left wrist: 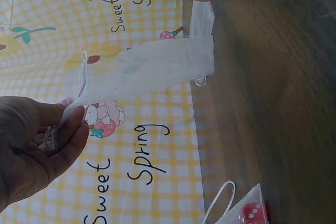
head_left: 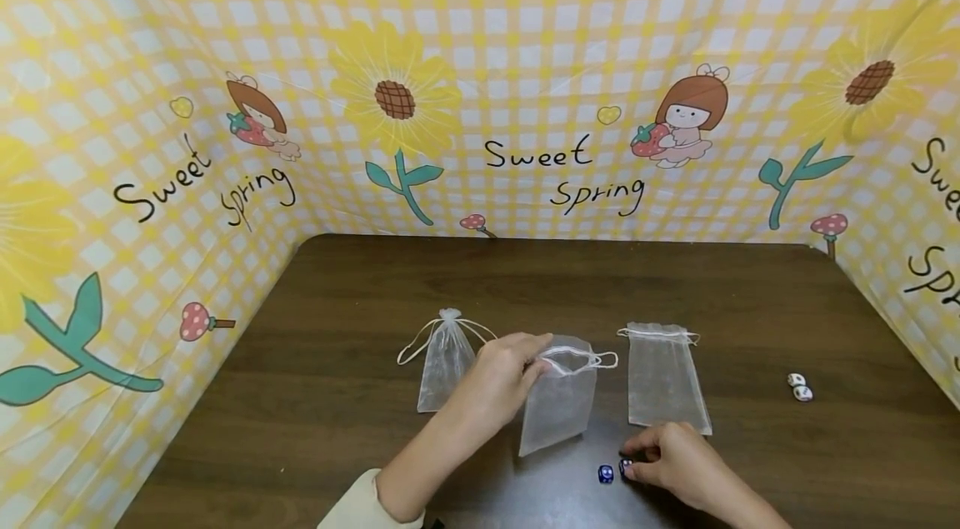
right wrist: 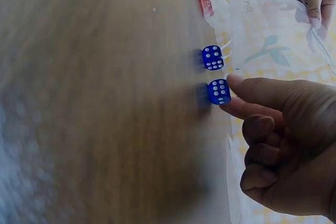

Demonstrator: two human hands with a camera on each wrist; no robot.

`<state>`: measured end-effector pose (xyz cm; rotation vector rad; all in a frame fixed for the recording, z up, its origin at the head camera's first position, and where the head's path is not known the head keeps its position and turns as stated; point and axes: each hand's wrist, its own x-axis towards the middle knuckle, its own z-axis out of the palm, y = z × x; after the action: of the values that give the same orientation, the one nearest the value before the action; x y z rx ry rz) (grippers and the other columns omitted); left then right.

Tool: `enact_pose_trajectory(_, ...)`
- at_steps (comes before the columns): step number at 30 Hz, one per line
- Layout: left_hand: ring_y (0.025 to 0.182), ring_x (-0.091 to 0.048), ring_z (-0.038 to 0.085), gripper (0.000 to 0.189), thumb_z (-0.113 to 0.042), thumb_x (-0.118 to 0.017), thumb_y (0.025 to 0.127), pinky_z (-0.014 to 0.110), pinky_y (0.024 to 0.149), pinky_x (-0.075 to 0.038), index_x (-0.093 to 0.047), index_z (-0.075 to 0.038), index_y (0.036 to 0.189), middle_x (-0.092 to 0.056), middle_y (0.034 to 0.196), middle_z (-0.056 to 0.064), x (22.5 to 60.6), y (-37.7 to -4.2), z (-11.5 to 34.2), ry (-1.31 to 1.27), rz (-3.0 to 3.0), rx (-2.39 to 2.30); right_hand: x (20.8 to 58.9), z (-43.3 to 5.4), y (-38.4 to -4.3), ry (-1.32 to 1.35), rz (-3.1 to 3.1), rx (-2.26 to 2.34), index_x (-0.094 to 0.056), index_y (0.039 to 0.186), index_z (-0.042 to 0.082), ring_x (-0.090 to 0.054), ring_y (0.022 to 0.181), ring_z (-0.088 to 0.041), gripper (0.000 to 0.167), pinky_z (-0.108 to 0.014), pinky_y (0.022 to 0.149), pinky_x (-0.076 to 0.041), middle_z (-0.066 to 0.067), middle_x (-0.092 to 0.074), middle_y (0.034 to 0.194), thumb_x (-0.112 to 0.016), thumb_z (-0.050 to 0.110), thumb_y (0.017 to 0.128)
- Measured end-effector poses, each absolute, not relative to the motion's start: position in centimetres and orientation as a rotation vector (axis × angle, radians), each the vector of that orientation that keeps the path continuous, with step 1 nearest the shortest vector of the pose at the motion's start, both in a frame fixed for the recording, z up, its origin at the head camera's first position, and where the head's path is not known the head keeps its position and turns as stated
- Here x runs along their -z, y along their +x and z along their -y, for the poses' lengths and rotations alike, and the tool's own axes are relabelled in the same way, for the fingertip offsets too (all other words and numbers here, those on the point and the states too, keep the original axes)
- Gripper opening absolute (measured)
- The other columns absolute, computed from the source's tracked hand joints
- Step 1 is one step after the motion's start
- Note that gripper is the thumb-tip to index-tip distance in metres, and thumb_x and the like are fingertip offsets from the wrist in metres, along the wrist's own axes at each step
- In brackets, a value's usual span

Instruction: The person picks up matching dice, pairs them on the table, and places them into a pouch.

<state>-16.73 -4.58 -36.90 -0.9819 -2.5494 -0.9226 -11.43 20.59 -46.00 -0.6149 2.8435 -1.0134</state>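
My left hand pinches the rim of a white mesh drawstring bag, which hangs upright with its mouth partly spread. In the left wrist view the sheer bag dangles from thumb and fingers. At the front of the table, my right hand has thumb and index finger on either side of a blue die with white dots, its other fingers curled. Beside that die lies a second blue die, just apart from it and below the held bag.
A drawn-up mesh bag lies left, with a red die inside. Another mesh bag lies flat to the right. Two white dice sit farther right on the dark wooden table. Patterned cloth walls the table.
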Motion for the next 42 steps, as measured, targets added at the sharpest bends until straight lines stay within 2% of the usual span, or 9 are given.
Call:
enact_pose_trajectory(9,0.093,-0.064,0.021,0.032,-0.007,-0.068,0.082,0.022,0.080,-0.050,-0.064,0.005,0.111,-0.066,0.102,0.015,37.0,-16.8,4.5,-1.003,2.517,0.940,45.7,-20.7,-11.6,-0.562,-2.867,1.011,-0.073,0.079,0.014,-0.039,0.054,0.004,0.008,-0.019,0.045,-0.035,0.019,-0.045,0.058,-0.076,0.019,0.073)
enact_pose_trajectory(14,0.094,-0.064,0.022,0.031,-0.007,-0.068,0.082,0.022,0.081,-0.049,-0.064,0.005,0.111,-0.066,0.103,0.015,37.0,-16.7,4.4,-1.005,2.526,0.923,44.8,-21.0,-12.1,-0.541,-2.980,1.019,-0.074,0.080,0.012,-0.044,0.057,0.005,0.008,-0.020,0.048,-0.039,0.013,-0.059,0.066,-0.076,0.015,0.073)
enact_pose_trajectory(19,0.094,-0.064,0.021,0.031,-0.007,-0.068,0.082,0.021,0.081,-0.049,-0.064,0.004,0.111,-0.066,0.103,0.014,37.1,-16.5,4.3,-0.998,2.540,0.910,43.5,-21.2,-12.6,-0.448,-3.100,1.051,-0.075,0.081,0.014,-0.044,0.057,0.004,0.008,-0.021,0.049,-0.041,0.009,-0.064,0.072,-0.077,0.014,0.073)
enact_pose_trajectory(27,0.094,-0.064,0.018,0.031,-0.008,-0.068,0.083,0.021,0.082,-0.049,-0.065,0.001,0.112,-0.067,0.102,0.011,37.1,-16.2,4.2,-1.004,2.548,0.871,41.4,-20.8,-13.7,-0.485,-3.342,1.104,-0.075,0.080,0.012,-0.035,0.051,0.003,0.011,-0.019,0.043,-0.033,0.013,-0.050,0.063,-0.079,0.009,0.070)
enact_pose_trajectory(33,0.095,-0.063,0.018,0.031,-0.008,-0.068,0.083,0.019,0.083,-0.047,-0.064,0.002,0.112,-0.066,0.104,0.011,37.1,-16.0,3.8,-1.016,2.554,0.882,39.7,-20.3,-14.6,-0.546,-3.449,1.168,-0.075,0.084,0.010,-0.033,0.051,0.000,0.015,-0.017,0.043,-0.027,0.014,-0.038,0.058,-0.079,0.007,0.070)
enact_pose_trajectory(42,0.095,-0.063,0.015,0.031,-0.010,-0.067,0.084,0.016,0.082,-0.047,-0.065,0.001,0.112,-0.066,0.104,0.009,37.4,-15.9,3.5,-1.042,2.562,0.869,37.8,-19.3,-15.3,-0.716,-3.508,1.377,-0.074,0.085,0.008,-0.031,0.050,-0.001,0.021,-0.013,0.042,-0.023,0.014,-0.035,0.057,-0.079,-0.003,0.067)
